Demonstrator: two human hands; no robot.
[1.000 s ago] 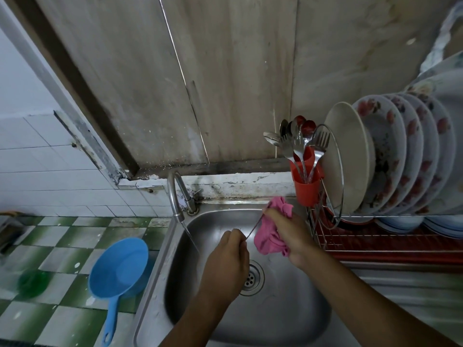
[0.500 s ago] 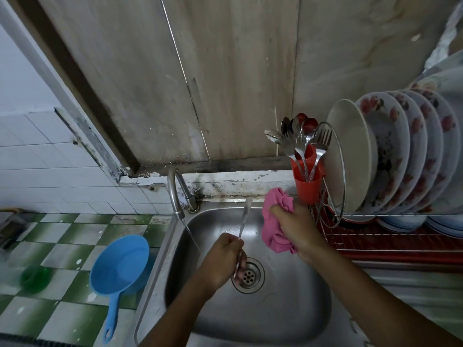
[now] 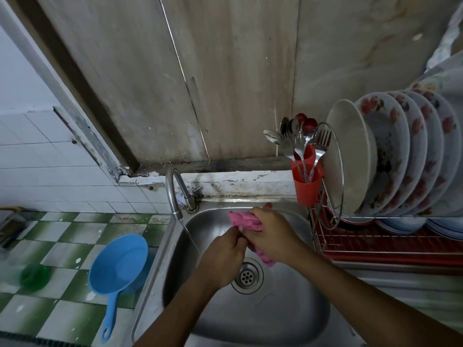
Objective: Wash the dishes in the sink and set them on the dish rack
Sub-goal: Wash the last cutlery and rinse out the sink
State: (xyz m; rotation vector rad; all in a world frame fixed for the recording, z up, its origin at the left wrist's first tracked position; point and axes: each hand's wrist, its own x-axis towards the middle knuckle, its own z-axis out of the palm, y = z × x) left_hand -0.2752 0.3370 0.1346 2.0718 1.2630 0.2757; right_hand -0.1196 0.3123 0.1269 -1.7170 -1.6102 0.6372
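Observation:
Over the steel sink (image 3: 275, 319), my right hand (image 3: 274, 234) grips a crumpled pink cloth (image 3: 244, 219). My left hand (image 3: 223, 254) meets it with curled fingers, pinching a thin metal utensil that is almost wholly hidden between the hands and the cloth. A thin stream of water runs from the tap (image 3: 172, 194) just left of my left hand. On the right stands the wire dish rack (image 3: 375, 244) on its red tray, with several flowered plates (image 3: 390, 151) upright in it. A red cup (image 3: 307, 191) of spoons and forks hangs at the rack's left end.
The sink's drain (image 3: 246, 276) lies just below my hands. A blue plastic dipper (image 3: 117, 264) sits on the green-and-white tiled counter left of the sink. A blurred green object (image 3: 35, 276) lies further left. A stained wall rises behind the sink.
My left hand has risen from above the drain and brought the utensil to the cloth. My right hand has come down and left to meet it, so the utensil is now covered.

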